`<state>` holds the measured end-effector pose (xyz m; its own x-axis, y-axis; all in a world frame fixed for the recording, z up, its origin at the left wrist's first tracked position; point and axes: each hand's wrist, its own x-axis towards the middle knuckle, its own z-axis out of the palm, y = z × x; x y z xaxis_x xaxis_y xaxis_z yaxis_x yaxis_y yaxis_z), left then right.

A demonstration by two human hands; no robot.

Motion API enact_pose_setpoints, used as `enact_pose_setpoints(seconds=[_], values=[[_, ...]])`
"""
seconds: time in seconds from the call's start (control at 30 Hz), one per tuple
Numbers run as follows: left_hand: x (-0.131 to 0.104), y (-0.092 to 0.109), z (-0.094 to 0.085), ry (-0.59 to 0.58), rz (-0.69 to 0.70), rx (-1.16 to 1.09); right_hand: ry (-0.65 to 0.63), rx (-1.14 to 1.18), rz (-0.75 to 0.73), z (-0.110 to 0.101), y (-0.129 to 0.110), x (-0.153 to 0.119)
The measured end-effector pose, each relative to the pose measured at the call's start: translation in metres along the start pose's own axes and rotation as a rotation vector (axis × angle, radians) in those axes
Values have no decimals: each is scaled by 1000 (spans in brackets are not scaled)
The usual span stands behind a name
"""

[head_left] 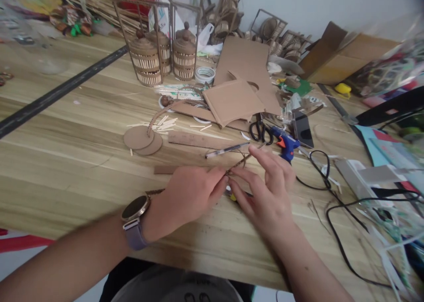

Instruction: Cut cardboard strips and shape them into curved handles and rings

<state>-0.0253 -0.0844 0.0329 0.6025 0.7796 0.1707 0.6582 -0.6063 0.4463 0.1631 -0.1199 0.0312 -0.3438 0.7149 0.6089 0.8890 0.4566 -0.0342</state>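
A thin brown strip that looks like corrugated cardboard [241, 161] runs slantwise between my hands; one end also shows beside my left wrist. My left hand [192, 193], below a watch [135, 207], is closed on the strip, its fingers pointing right. Thumb and forefinger of my right hand [265, 187] pinch the strip against the left fingertips, while its other fingers stretch out above. Under the hands lie a flat cardboard strip [164, 170] and a partly hidden yellow-and-black tool [232, 197]. A pen [225, 151] rests just beyond them.
Behind the right hand are black-handled scissors [261, 130], a blue glue gun [285, 143] and a phone [302, 128]. Cardboard discs [139, 137] and small sticks [165, 124] lie left. Lantern-like models [145, 61] stand at the back. A black cable [334, 222] loops at right.
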Motion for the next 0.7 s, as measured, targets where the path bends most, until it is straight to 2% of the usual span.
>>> enact_pose_setpoints(seconds=[0.17,0.37,0.5,0.7], values=[[0,0,4,11,-12,-23,2,-66,39,2,-4,-4],[1,2,3,49,11,-349,124,-116,66,9,-7,-5],[4,4,-2,1,52,-550,117,-106,69,10,-6,-5],[4,4,-4,-53,58,-604,123,-22,78,8,-4,0]])
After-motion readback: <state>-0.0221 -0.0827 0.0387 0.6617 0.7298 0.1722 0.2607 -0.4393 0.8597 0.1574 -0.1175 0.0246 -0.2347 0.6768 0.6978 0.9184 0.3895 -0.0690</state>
